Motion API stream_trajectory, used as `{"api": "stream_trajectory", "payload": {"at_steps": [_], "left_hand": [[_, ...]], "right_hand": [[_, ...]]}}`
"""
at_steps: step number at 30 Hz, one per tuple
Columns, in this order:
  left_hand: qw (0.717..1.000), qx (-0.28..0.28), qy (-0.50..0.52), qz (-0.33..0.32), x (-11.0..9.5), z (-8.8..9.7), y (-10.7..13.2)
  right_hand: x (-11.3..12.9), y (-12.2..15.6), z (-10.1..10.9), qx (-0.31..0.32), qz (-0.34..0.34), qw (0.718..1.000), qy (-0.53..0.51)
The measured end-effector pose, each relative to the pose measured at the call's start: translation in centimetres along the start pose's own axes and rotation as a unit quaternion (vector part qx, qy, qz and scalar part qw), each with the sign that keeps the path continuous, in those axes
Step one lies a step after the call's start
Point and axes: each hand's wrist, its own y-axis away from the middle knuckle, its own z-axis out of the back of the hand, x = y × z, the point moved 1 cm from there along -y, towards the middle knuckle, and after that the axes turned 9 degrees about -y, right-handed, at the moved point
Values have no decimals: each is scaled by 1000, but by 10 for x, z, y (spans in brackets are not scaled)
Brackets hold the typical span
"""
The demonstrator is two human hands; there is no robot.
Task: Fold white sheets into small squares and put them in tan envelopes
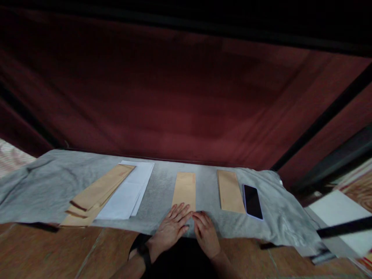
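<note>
The fingers of the left hand (171,228) lie flat and a little apart on the near end of the envelope (184,190), clamped on nothing; the fingers of the right hand (207,233) lie flat too, close together, with the tips at the near right corner of it, and whether they touch paper or only the cloth (43,186) cannot be told. Both palms face down, probably to press the envelope smooth and keep it from sliding. The envelope lies lengthwise in the middle of the cloth, pointing away from the person; a dark strap (144,252) is on the left wrist. To the right lies a second envelope (230,190), parallel and apart, and just beside it a phone (252,201), screen up. To the left a stack (97,193) of brown envelopes lies fanned, partly over white sheets (130,192); this looks like a supply kept within reach. Behind the cloth hangs a red curtain (174,97); the cloth covers a brown floor (58,252).
</note>
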Motion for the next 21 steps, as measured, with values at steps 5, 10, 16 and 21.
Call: {"api": "stream_trajectory", "payload": {"at_steps": [5,10,16,21], "left_hand": [[1000,-1,-2,21,-2,2,16],[998,-20,-7,52,-6,-3,29],[992,-10,-29,126,-32,-10,25],[989,-12,-12,146,-52,-9,7]], "right_hand": [[2,1,1,-8,-2,1000,12],[5,5,4,-1,1,1000,19],[13,10,2,2,-11,999,32],[18,6,1,8,-24,999,38]]}}
